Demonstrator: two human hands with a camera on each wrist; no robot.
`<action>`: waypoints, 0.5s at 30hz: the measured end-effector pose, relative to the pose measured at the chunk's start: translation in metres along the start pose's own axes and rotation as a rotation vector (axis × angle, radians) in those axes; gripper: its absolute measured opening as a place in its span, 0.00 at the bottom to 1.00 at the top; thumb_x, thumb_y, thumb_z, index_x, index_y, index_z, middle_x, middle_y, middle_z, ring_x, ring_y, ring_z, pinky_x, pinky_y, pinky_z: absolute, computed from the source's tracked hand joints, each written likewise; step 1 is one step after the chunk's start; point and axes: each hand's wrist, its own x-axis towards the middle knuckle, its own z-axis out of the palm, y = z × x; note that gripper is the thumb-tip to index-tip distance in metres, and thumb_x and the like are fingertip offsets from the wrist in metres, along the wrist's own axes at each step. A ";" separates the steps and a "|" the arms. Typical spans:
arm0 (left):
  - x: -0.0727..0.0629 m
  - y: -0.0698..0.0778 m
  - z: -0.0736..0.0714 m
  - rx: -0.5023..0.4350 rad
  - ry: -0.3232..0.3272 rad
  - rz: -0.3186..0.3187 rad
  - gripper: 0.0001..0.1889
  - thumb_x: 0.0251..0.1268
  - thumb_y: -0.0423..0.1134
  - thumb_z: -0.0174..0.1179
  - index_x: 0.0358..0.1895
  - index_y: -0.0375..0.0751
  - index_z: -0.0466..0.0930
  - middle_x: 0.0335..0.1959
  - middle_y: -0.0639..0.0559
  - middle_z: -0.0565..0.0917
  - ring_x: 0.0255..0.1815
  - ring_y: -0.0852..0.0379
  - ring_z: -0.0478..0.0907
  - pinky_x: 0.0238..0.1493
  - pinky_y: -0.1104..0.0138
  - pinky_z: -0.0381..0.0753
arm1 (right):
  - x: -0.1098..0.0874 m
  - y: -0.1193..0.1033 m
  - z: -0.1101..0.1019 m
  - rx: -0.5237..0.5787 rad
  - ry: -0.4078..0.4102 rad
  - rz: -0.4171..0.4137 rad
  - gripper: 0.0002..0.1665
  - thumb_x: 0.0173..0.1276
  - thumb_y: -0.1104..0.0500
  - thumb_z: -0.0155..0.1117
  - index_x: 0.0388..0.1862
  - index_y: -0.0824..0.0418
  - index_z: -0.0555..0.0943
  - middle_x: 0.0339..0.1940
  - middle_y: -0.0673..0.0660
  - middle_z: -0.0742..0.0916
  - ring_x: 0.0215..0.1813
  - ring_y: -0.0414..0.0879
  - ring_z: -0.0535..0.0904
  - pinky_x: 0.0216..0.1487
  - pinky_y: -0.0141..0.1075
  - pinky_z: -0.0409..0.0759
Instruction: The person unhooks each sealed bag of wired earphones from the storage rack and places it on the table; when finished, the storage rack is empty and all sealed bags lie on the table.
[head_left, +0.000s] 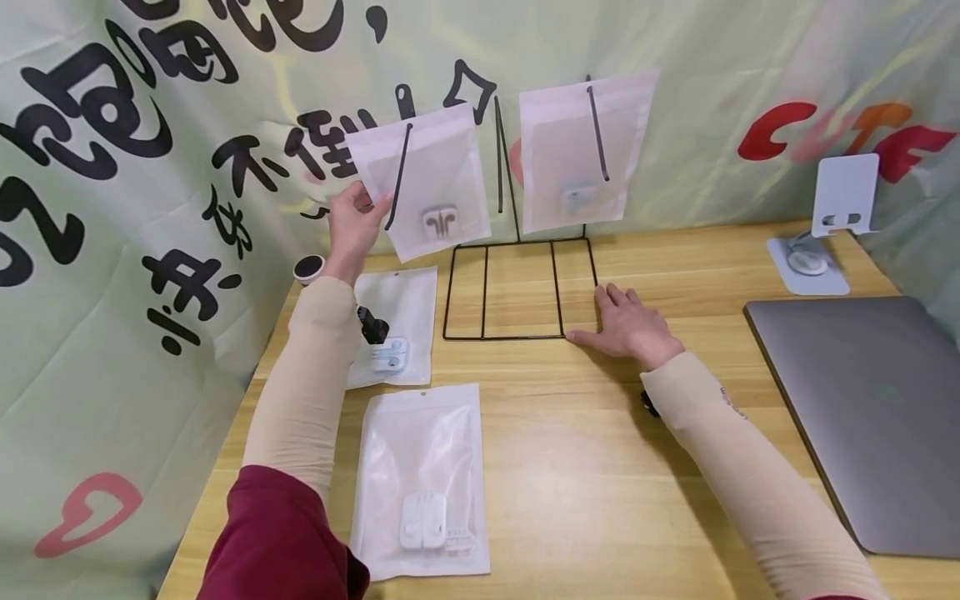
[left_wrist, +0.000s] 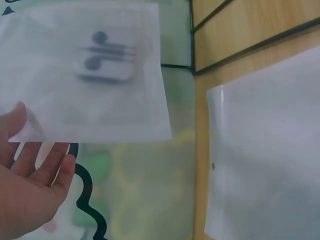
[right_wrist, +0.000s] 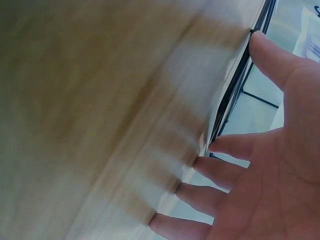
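Note:
My left hand [head_left: 351, 233] pinches the left edge of a white translucent pouch [head_left: 442, 175], thumb in front and fingers behind. White earphones in a case [head_left: 440, 223] show through its lower part. This pouch hangs tilted on a hook of a black wire display rack [head_left: 504, 338]. A second pouch [head_left: 570, 150] hangs on the rack's right hook, with a small pale item inside. With its fingers spread, my right hand [head_left: 630, 327] rests at the front right corner of the rack's base, fingertips on the tabletop in the right wrist view [right_wrist: 250, 165].
Two more white pouches lie on the wooden table [head_left: 570, 500]: one [head_left: 405, 292] under my left forearm, another [head_left: 423, 442] nearer the front. A grey laptop [head_left: 862, 417] and a white folding stand [head_left: 817, 267] are at right. A printed cloth [head_left: 697, 67] hangs behind.

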 end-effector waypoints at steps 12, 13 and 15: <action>-0.004 0.002 -0.001 -0.107 0.021 -0.052 0.16 0.65 0.36 0.67 0.54 0.36 0.83 0.49 0.44 0.85 0.46 0.56 0.81 0.44 0.66 0.78 | 0.000 0.000 0.000 0.020 -0.003 0.006 0.61 0.69 0.27 0.50 0.79 0.70 0.44 0.78 0.72 0.50 0.75 0.72 0.42 0.67 0.69 0.50; -0.005 0.002 -0.002 -0.117 0.018 -0.051 0.16 0.65 0.36 0.67 0.54 0.36 0.83 0.49 0.44 0.85 0.46 0.56 0.81 0.43 0.66 0.77 | 0.000 -0.001 0.000 0.020 -0.002 0.005 0.61 0.69 0.27 0.49 0.79 0.70 0.44 0.78 0.72 0.50 0.75 0.72 0.42 0.67 0.69 0.50; -0.007 0.002 -0.004 -0.130 0.011 -0.040 0.15 0.64 0.36 0.67 0.53 0.35 0.84 0.49 0.43 0.85 0.46 0.55 0.81 0.42 0.67 0.78 | 0.000 -0.001 0.000 0.017 -0.002 0.005 0.61 0.69 0.27 0.49 0.79 0.70 0.44 0.78 0.72 0.50 0.75 0.72 0.42 0.67 0.69 0.50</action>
